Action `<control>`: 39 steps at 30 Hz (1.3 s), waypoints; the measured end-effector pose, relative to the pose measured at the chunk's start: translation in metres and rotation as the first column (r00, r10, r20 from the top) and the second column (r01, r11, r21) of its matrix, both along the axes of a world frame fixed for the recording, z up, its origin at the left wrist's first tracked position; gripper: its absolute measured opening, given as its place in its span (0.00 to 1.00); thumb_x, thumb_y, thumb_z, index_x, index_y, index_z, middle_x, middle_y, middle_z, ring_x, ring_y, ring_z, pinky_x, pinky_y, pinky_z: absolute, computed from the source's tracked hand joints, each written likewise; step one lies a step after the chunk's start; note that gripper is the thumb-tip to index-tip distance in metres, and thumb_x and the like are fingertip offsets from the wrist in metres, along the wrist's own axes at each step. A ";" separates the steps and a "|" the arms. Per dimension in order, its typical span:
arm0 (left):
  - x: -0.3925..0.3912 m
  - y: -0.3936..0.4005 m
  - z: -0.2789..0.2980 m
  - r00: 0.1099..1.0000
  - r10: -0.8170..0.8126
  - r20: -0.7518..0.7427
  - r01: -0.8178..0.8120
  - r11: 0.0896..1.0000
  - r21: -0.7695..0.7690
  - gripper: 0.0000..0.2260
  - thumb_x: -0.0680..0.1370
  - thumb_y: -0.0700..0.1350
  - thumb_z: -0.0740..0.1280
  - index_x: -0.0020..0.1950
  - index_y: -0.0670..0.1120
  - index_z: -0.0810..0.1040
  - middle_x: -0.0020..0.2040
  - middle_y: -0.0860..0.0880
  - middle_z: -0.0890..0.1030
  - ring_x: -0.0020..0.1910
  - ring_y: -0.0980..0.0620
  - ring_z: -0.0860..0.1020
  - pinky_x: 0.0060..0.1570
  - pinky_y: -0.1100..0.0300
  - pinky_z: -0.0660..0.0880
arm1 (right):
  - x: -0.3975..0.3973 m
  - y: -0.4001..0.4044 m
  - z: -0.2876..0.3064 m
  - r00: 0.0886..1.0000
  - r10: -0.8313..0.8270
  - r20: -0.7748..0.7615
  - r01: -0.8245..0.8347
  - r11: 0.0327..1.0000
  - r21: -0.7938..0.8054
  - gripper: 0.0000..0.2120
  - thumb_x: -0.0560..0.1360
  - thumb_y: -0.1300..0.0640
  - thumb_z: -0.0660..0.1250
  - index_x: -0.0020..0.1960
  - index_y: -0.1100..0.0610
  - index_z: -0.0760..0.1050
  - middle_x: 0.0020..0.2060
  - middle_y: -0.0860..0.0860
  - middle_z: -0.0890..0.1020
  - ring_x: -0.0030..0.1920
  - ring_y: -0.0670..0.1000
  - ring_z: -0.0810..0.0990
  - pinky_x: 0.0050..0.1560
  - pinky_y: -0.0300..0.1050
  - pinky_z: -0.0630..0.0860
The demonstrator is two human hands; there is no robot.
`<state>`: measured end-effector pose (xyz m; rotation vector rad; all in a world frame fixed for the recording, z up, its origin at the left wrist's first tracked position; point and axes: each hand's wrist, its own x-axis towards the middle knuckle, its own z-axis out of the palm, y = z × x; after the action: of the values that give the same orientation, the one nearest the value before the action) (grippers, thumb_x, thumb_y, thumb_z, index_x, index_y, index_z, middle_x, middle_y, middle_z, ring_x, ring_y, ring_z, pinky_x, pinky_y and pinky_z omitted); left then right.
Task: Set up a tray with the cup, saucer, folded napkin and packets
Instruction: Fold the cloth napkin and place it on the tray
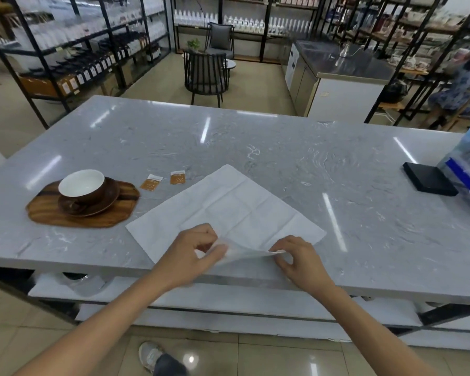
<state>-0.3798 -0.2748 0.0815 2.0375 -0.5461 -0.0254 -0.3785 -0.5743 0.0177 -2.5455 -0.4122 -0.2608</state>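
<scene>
A white napkin (228,210) lies unfolded and creased on the grey marble counter. Its near corner is lifted off the counter, pinched between my left hand (193,251) and my right hand (299,259). To the left sits a wooden tray (52,215). On the tray rests a brown saucer (92,206), and a brown cup (82,185) with a white inside stands on the saucer. Two orange packets (150,182) (177,177) lie flat on the counter between the tray and the napkin's far corner.
A black flat box (429,179) and a clear container with blue contents (467,164) stand at the counter's right end. The counter's near edge (92,263) runs just below my hands. Chairs, shelving and a seated person are behind the counter.
</scene>
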 end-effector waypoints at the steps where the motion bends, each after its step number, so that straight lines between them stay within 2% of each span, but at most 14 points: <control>1: 0.003 0.011 0.004 0.999 0.042 0.011 -0.042 0.999 -0.017 0.15 0.80 0.47 0.69 0.33 0.51 0.76 0.36 0.54 0.73 0.35 0.57 0.74 0.40 0.63 0.71 | 0.008 -0.005 0.000 1.000 -0.023 0.008 0.024 0.999 -0.023 0.08 0.74 0.62 0.75 0.53 0.56 0.86 0.50 0.52 0.87 0.51 0.58 0.84 0.52 0.54 0.79; 4: 0.011 0.046 0.015 0.982 0.190 0.019 -0.188 0.979 -0.075 0.21 0.80 0.57 0.66 0.35 0.43 0.74 0.36 0.49 0.72 0.36 0.51 0.73 0.39 0.60 0.70 | 0.030 -0.024 0.005 0.992 -0.120 -0.021 0.119 0.992 -0.046 0.12 0.76 0.61 0.74 0.58 0.55 0.85 0.53 0.53 0.88 0.52 0.58 0.84 0.50 0.45 0.75; 6: 0.013 0.071 0.020 0.964 0.264 0.022 -0.259 0.956 -0.138 0.25 0.78 0.61 0.65 0.37 0.40 0.75 0.35 0.50 0.72 0.36 0.55 0.72 0.39 0.63 0.67 | 0.040 -0.038 0.010 0.986 -0.153 -0.069 0.149 0.987 -0.068 0.09 0.77 0.59 0.73 0.56 0.56 0.85 0.51 0.53 0.88 0.51 0.59 0.84 0.48 0.44 0.73; 8: 0.010 0.094 0.021 0.951 0.310 0.014 -0.302 0.936 -0.183 0.21 0.78 0.61 0.65 0.38 0.43 0.77 0.36 0.52 0.74 0.38 0.56 0.72 0.42 0.60 0.68 | 0.045 -0.052 0.017 0.983 -0.152 -0.101 0.145 0.987 -0.074 0.05 0.77 0.58 0.74 0.52 0.56 0.86 0.47 0.51 0.88 0.49 0.56 0.85 0.48 0.43 0.74; 11: 0.005 0.118 0.016 0.933 0.357 -0.043 -0.357 0.904 -0.234 0.12 0.80 0.53 0.69 0.47 0.46 0.84 0.44 0.49 0.84 0.46 0.53 0.81 0.48 0.54 0.78 | 0.045 -0.063 0.031 0.983 -0.111 -0.147 0.111 0.994 -0.011 0.03 0.78 0.56 0.73 0.50 0.53 0.86 0.45 0.46 0.88 0.48 0.49 0.85 0.52 0.46 0.79; 16: -0.005 0.129 0.009 0.918 0.383 -0.105 -0.397 0.867 -0.302 0.07 0.78 0.47 0.69 0.53 0.50 0.86 0.51 0.50 0.87 0.50 0.55 0.84 0.49 0.67 0.81 | 0.037 -0.070 0.054 0.987 -0.078 -0.140 0.101 0.981 0.165 0.02 0.77 0.55 0.74 0.48 0.50 0.86 0.43 0.40 0.88 0.48 0.42 0.85 0.54 0.42 0.79; 21: 0.009 0.122 0.021 0.905 0.401 -0.141 -0.424 0.834 -0.353 0.07 0.80 0.48 0.68 0.53 0.53 0.86 0.51 0.52 0.87 0.49 0.58 0.85 0.46 0.68 0.81 | 0.030 -0.078 0.098 0.982 -0.166 -0.093 0.190 0.827 0.529 0.03 0.71 0.52 0.78 0.43 0.49 0.87 0.35 0.45 0.87 0.35 0.40 0.83 0.38 0.29 0.76; 23: 0.025 0.117 0.028 0.901 0.413 -0.130 -0.431 0.829 -0.355 0.07 0.80 0.47 0.68 0.53 0.52 0.86 0.50 0.51 0.87 0.47 0.58 0.84 0.46 0.67 0.81 | 0.032 -0.080 0.114 0.979 -0.194 -0.066 0.193 0.765 0.614 0.01 0.72 0.54 0.78 0.43 0.49 0.87 0.35 0.44 0.87 0.36 0.39 0.82 0.39 0.29 0.76; 26: 0.060 0.111 0.040 0.887 0.457 -0.066 -0.456 0.842 -0.290 0.06 0.81 0.45 0.69 0.49 0.46 0.85 0.47 0.42 0.86 0.42 0.53 0.81 0.44 0.57 0.77 | 0.045 -0.084 0.136 0.971 -0.236 -0.047 0.215 0.764 0.608 0.01 0.75 0.54 0.77 0.45 0.51 0.86 0.29 0.42 0.82 0.29 0.40 0.76 0.30 0.31 0.73; 28: 0.092 0.107 0.056 0.880 0.474 0.018 -0.460 0.863 -0.208 0.08 0.81 0.45 0.69 0.47 0.42 0.83 0.45 0.39 0.85 0.41 0.56 0.80 0.45 0.59 0.75 | 0.061 -0.085 0.151 0.964 -0.258 -0.069 0.247 0.765 0.595 0.03 0.76 0.54 0.75 0.48 0.53 0.85 0.29 0.45 0.82 0.28 0.44 0.78 0.29 0.35 0.75; 31: 0.142 0.100 0.088 0.871 0.483 0.084 -0.474 0.874 -0.106 0.09 0.80 0.48 0.69 0.54 0.46 0.85 0.51 0.46 0.86 0.48 0.55 0.82 0.50 0.60 0.77 | 0.089 -0.083 0.173 0.951 -0.284 -0.121 0.298 0.741 0.601 0.04 0.79 0.55 0.72 0.50 0.55 0.83 0.38 0.52 0.86 0.37 0.46 0.87 0.37 0.36 0.83; 33: 0.170 0.096 0.110 0.869 0.482 0.111 -0.479 0.876 -0.054 0.10 0.80 0.49 0.69 0.57 0.47 0.84 0.52 0.47 0.85 0.45 0.51 0.82 0.45 0.58 0.78 | 0.106 -0.081 0.190 0.947 -0.300 -0.117 0.305 0.716 0.628 0.04 0.80 0.56 0.71 0.52 0.57 0.82 0.42 0.56 0.87 0.42 0.49 0.89 0.42 0.36 0.84; 36: 0.195 0.091 0.146 0.888 0.440 0.131 -0.427 0.897 -0.116 0.04 0.81 0.45 0.68 0.49 0.51 0.83 0.45 0.45 0.84 0.33 0.56 0.83 0.34 0.65 0.80 | 0.122 -0.081 0.216 0.939 -0.343 -0.028 0.285 0.730 0.621 0.04 0.81 0.55 0.70 0.53 0.54 0.81 0.42 0.54 0.88 0.45 0.50 0.89 0.45 0.39 0.84; 39: 0.202 0.090 0.173 0.890 0.429 0.152 -0.387 0.889 -0.246 0.11 0.80 0.42 0.68 0.41 0.54 0.84 0.38 0.49 0.85 0.40 0.52 0.86 0.45 0.63 0.84 | 0.123 -0.084 0.238 0.929 -0.364 0.074 0.250 0.760 0.600 0.02 0.80 0.52 0.69 0.51 0.49 0.80 0.42 0.51 0.88 0.46 0.49 0.88 0.47 0.47 0.85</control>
<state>-0.1781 -0.1846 0.2544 1.9187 -0.2174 0.4819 -0.2550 -0.6582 0.2559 -1.9625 0.0401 -0.6497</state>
